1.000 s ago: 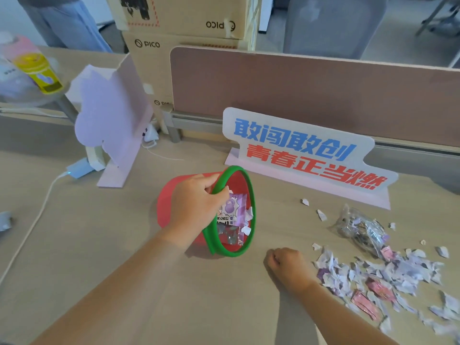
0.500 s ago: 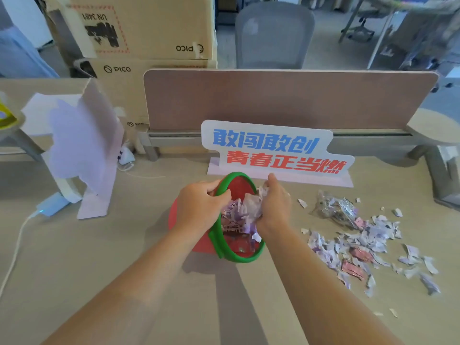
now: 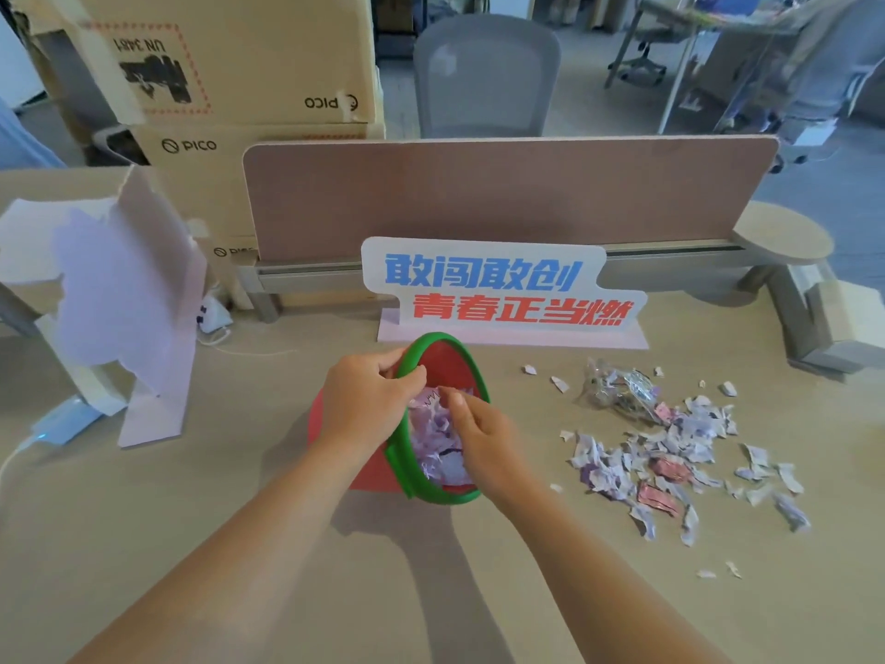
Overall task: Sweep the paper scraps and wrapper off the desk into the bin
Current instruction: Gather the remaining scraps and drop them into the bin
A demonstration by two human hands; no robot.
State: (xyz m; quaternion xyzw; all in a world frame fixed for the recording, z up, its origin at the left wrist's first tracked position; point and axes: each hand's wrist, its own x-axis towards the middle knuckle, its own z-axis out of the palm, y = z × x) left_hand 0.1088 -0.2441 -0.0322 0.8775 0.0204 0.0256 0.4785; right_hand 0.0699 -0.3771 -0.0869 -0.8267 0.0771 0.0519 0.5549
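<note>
Bin (image 3: 371, 476): red, green rim (image 3: 431, 491), tipped on its side on the desk (image 3: 230, 543), mouth facing right and toward me. It sits just in front of the sign (image 3: 503, 289), not touching it.

Left hand (image 3: 368, 400): clamped on the top of the rim, thumb hooked over the edge, fingers curled round the outside. It holds the bin at this tilt.

Right hand (image 3: 483, 438): at the bin's mouth, wrist over the lower rim, fingers loosely bent and pointing in. Pale purple scraps in the bin (image 3: 433, 448) lie right under the fingertips. Cannot tell whether I am pinching any paper or just resting above it.

Loose scraps (image 3: 670, 452): a spread pile on the desk to the right of the bin, well apart from it. White and lilac, with a few pink pieces (image 3: 658, 500) mixed in. Small strays lie near the front (image 3: 718, 570) and toward the sign (image 3: 558, 383).

Wrapper (image 3: 618, 390): clear, crumpled, at the far edge of the pile, touching the nearest scraps.

Behind: divider (image 3: 479, 194), cardboard boxes (image 3: 230, 64), grey chair (image 3: 483, 74). Left: upright pink card (image 3: 124, 299) and a white plug (image 3: 213, 316) with its cable.
</note>
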